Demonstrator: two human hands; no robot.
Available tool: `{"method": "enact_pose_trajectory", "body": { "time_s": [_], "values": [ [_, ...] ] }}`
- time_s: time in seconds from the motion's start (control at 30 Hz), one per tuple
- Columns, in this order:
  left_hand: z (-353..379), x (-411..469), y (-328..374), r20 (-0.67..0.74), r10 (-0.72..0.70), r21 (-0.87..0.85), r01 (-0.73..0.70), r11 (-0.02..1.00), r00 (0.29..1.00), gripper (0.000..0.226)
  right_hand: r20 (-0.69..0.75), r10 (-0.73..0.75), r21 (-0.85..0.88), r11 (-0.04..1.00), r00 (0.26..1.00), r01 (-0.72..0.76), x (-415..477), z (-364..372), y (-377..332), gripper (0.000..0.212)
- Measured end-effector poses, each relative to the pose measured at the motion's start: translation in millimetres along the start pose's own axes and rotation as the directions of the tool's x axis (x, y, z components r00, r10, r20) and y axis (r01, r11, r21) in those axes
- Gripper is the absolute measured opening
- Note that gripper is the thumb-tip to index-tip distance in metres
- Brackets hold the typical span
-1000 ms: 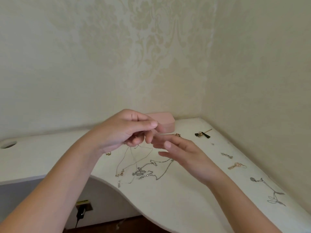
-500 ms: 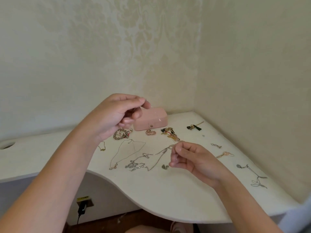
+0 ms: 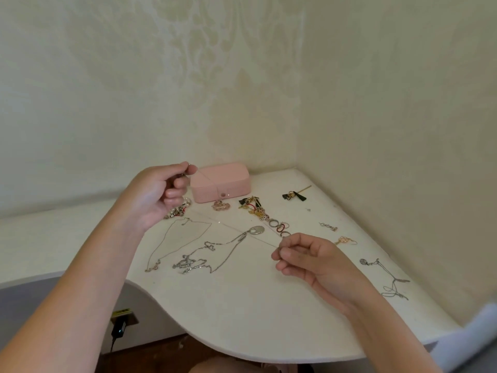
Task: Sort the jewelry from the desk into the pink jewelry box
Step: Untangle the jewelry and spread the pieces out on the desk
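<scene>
**While the chain is tight, it can break or slip**

Because the chain (image 3: 205, 177) is very thin, I can hardly see it. It runs through the air from my left hand (image 3: 161, 192) down to my right hand (image 3: 314, 262). The left hand pinches one end between thumb and forefinger just beside the box (image 3: 223, 181). The right hand pinches the other end above the desk (image 3: 242, 305). The other fingers of both hands are curled.

I judge that a little more pull could break the chain, and a weak pinch could let one end fall. Under it lie other necklaces (image 3: 204, 254), and near my right hand are some rings (image 3: 279, 227). If a free end drops there, it may tangle with them, and such a fine chain is hard to separate.

The box stands at the back of the desk with its lid closed. Both my hands are occupied, so I must free one to open it. In that moment the chain would hang from one point and could swing into the necklaces.
</scene>
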State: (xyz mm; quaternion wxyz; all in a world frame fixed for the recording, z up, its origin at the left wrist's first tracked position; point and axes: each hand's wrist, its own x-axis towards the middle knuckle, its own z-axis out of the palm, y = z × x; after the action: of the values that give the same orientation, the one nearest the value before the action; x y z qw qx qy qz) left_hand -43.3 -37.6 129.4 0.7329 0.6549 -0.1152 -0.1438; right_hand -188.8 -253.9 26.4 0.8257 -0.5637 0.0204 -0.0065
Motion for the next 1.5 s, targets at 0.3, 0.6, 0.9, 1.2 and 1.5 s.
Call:
{"method": "enact_pose_trajectory", "body": {
  "time_s": [0.3, 0.6, 0.9, 1.2, 1.5],
  "values": [
    [-5, 19, -15, 0.153, 0.037, 0.088, -0.051, 0.995, 0.988, 0.041, -0.294, -0.173, -0.405, 0.913, 0.94, 0.042, -5, -10, 6, 0.015],
    [15, 12, -37, 0.348, 0.023, 0.509, -0.21, 0.835, 0.937, 0.044, -0.116, -0.451, -0.948, 0.316, 0.885, 0.036, -27, -34, 17, 0.02],
    [7, -14, -103, 0.556, 0.06, 0.57, -0.432, 0.699, 0.829, 0.047, 0.081, -0.521, -0.995, 0.013, 0.85, 0.103, -22, -41, 31, 0.021],
    [-19, -34, -128, 0.696, 0.228, 0.508, -0.692, 0.513, 0.68, 0.034, 0.039, -0.509, -0.999, -0.002, 0.86, 0.045, -20, -38, 30, 0.035],
    [-28, -40, -132, 0.76, 0.255, 0.494, -0.787, 0.37, 0.597, 0.033, -0.016, -0.57, -0.98, -0.152, 0.821, -0.125, -28, 2, 53, 0.028]
  ]
}}
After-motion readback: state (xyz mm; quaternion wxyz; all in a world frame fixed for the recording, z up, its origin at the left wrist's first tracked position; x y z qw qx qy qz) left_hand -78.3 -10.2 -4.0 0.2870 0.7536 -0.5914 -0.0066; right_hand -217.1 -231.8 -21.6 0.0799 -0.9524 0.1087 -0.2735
